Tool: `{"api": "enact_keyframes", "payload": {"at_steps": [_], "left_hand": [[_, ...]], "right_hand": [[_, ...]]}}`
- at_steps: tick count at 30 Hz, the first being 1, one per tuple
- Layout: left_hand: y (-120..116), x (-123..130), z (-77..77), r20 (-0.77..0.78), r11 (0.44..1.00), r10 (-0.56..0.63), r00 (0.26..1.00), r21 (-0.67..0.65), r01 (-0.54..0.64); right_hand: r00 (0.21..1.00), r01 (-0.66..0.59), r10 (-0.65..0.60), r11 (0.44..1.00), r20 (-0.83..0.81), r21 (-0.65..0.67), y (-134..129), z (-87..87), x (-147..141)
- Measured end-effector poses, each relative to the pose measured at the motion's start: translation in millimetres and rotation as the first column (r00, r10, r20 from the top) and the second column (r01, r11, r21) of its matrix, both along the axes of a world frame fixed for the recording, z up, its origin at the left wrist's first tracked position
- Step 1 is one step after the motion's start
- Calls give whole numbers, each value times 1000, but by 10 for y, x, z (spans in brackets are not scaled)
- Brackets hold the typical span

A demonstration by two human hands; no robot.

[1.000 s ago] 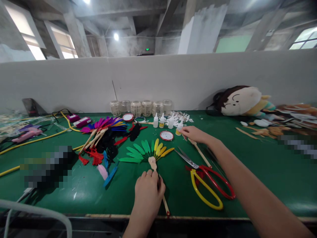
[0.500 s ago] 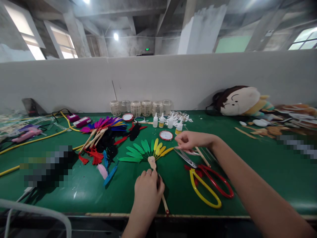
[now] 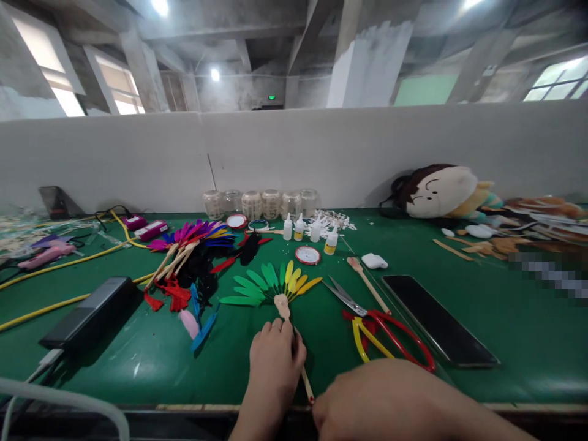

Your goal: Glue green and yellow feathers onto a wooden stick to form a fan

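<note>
A wooden stick (image 3: 282, 304) with a flat head carries a fan of green feathers (image 3: 257, 282) and yellow feathers (image 3: 294, 280). Around its handle my left hand (image 3: 274, 358) is closed, with a ring on one finger. My right hand (image 3: 367, 398) is at the table's front edge, beside the red-marked lower end of the handle; its fingertips are hidden, so whether it holds anything cannot be seen. Scissors (image 3: 361, 311) with red and yellow handles lie partly open right of the fan. Beyond them rests another wooden stick (image 3: 370, 285).
A black phone (image 3: 436, 318) and white case (image 3: 375, 261) lie right. Glue bottles (image 3: 331, 242), a lid (image 3: 307, 255) and glass jars (image 3: 271, 204) stand behind. Finished-looking feather sticks (image 3: 184, 257), blue feathers (image 3: 204, 331) and a black adapter (image 3: 89, 312) are left; a plush doll (image 3: 443, 190) is back right.
My right hand has moved from above the scissors down to the front edge by the handle's end, uncovering the phone and white case. My left hand stays on the handle.
</note>
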State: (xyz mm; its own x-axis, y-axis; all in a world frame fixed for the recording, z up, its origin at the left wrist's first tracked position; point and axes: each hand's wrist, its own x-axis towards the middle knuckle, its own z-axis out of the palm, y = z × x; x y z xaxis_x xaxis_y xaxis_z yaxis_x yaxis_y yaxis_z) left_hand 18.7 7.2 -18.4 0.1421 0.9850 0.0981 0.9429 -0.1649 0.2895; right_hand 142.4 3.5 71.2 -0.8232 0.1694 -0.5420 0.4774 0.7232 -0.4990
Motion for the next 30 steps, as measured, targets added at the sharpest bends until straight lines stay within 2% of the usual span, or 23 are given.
{"api": "enact_keyframes", "payload": {"at_steps": [2, 6, 9, 11, 12, 13, 15, 16, 17, 22, 30], "left_hand": [[-5, 4, 0, 6, 1000, -2, 1000, 13, 2], [-22, 3, 13, 26, 999, -7, 1000, 34, 6], [-30, -5, 10, 29, 999, -9, 1000, 38, 7], [-29, -11, 1, 32, 999, -11, 999, 39, 10], [-27, -12, -3, 33, 999, -15, 999, 37, 13], [-25, -13, -4, 36, 999, -16, 999, 36, 14], [-17, -11, 0, 40, 1000, -12, 999, 29, 11], [-12, -9, 5, 41, 1000, -8, 999, 21, 7], [-7, -7, 10, 43, 1000, -5, 999, 13, 5], [19, -1, 16, 50, 1000, 0, 999, -18, 1], [42, 1, -36, 54, 1000, 2, 999, -26, -1]], "right_hand": [[992, 123, -124, 992, 3, 28, 13, -6, 89], [948, 315, -316, 949, -46, -32, 217, 70, 215], [896, 419, -420, 907, -144, -41, 512, 83, 293], [840, 520, -494, 851, -225, 73, 781, 40, 370], [808, 575, -519, 798, -279, 180, 931, 1, 418], [780, 622, -540, 721, -315, 304, 1085, -48, 468], [713, 686, -609, 504, -347, 525, 1380, -171, 559], [696, 675, -635, 419, -335, 608, 1508, -239, 590], [704, 639, -641, 383, -306, 667, 1618, -305, 605], [778, 559, -571, 435, -264, 706, 1892, -534, 481], [840, 412, -527, 471, -126, 780, 1949, -578, 303]]}}
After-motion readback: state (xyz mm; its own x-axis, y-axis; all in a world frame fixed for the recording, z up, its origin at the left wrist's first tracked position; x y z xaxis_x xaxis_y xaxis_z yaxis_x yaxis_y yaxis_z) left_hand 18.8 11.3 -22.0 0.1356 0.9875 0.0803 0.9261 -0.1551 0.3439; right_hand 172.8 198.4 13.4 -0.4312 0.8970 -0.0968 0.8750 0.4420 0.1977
